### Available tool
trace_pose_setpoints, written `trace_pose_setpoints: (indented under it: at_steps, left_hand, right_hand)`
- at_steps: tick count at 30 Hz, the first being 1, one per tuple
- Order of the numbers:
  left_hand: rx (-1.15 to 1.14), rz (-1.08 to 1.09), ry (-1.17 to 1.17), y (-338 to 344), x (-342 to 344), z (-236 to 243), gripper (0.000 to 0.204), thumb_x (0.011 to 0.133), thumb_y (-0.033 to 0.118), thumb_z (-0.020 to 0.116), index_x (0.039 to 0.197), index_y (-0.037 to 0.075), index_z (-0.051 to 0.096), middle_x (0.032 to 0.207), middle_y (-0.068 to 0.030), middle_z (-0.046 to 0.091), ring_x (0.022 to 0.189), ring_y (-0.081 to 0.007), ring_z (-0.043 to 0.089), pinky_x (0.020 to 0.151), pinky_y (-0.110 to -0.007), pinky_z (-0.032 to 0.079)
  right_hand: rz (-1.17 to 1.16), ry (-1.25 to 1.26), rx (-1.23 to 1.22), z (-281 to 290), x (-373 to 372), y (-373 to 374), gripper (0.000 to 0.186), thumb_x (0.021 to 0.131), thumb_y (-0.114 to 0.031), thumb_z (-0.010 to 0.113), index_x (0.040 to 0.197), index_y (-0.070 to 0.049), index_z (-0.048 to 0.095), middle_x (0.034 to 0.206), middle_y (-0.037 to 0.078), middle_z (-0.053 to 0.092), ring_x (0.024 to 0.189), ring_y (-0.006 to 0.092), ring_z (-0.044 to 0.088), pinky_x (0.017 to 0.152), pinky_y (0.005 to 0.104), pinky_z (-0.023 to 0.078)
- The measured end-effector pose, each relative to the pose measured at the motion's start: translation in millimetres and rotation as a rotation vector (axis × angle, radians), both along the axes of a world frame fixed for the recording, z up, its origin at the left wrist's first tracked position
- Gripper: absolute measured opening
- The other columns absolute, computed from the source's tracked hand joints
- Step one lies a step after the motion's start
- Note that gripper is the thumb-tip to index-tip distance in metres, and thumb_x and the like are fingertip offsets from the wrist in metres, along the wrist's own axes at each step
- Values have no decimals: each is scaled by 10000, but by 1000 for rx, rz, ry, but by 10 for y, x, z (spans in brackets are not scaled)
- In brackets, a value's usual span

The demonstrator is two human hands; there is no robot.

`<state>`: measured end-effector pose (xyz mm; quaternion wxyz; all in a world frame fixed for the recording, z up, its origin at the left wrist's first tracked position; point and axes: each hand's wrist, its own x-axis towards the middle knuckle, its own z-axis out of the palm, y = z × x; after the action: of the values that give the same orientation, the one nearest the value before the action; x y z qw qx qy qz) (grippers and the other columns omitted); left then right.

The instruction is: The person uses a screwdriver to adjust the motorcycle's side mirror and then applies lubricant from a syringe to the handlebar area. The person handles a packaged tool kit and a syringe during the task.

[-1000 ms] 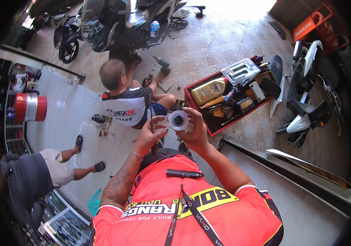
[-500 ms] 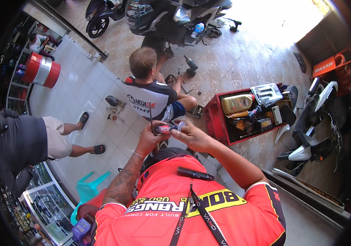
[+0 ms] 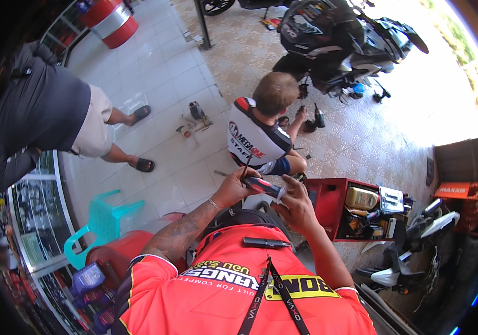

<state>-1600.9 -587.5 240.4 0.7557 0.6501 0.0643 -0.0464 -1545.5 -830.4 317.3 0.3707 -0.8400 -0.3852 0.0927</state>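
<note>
Pale tiles [image 3: 163,167] are spreading ahead and left of the hands, their edge meeting patterned paving [image 3: 362,145] at the right front. A crouching co-worker [image 3: 253,139] is blocking the space just beyond the hands, a motorcycle [image 3: 331,50] is standing past them, and a green plastic seat [image 3: 102,223] is sitting to the left. The left hand [image 3: 231,190] is gripping a small tube [image 3: 262,186]; the right hand [image 3: 297,206] is curving around its right end, though I cannot tell whether it is gripping. Right of both, a red box [image 3: 326,206] is holding a gold bottle [image 3: 360,198]
</note>
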Motion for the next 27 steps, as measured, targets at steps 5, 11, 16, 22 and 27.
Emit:
trace_pose_setpoints:
  at_steps: [5, 11, 16, 22, 27]
  left_hand:
    - [58, 36, 169, 346, -170, -87, 461, 753, 95, 905, 1143, 58, 662, 1070, -1, 706, 989, -86, 646, 900, -258, 531]
    - [-8, 259, 323, 554, -450, 108, 400, 798, 65, 867, 1129, 66, 643, 1013, 3, 693, 928, -70, 644, 828, -242, 536]
    - [-33, 406, 210, 904, -438, 234, 399, 795, 72, 876, 1114, 51, 636, 1022, 4, 686, 944, -72, 635, 846, -236, 530]
    - [41, 438, 186, 1653, -492, 80, 436, 786, 62, 882, 1142, 31, 632, 1062, -16, 691, 977, -88, 646, 888, -247, 530]
    - [10, 432, 181, 2390, -498, -176, 444, 797, 65, 870, 1174, 35, 637, 1049, -2, 683, 941, -72, 632, 844, -238, 526]
  right_hand:
    - [-332, 1412, 358, -405, 9, 537, 422, 1032, -433, 601, 1151, -39, 694, 1138, 76, 644, 1031, 171, 611, 860, 345, 533]
    - [158, 830, -96, -418, 439, 1017, 462, 1000, -459, 636, 1115, -19, 716, 1048, 82, 655, 873, 197, 629, 768, 359, 537]
    - [382, 202, 181, -216, 666, 1453, 295, 899, -227, 781, 1090, -12, 714, 1358, 208, 540, 1106, 300, 653, 894, 404, 536]
    - [267, 930, 92, -351, 674, 2277, 424, 992, -347, 682, 1201, 21, 658, 1376, 136, 527, 1112, 175, 608, 893, 330, 540]
    - [111, 1274, -7, -611, 603, 3058, 419, 1027, -353, 633, 1245, 2, 666, 1287, 62, 540, 1144, 172, 562, 966, 318, 497]
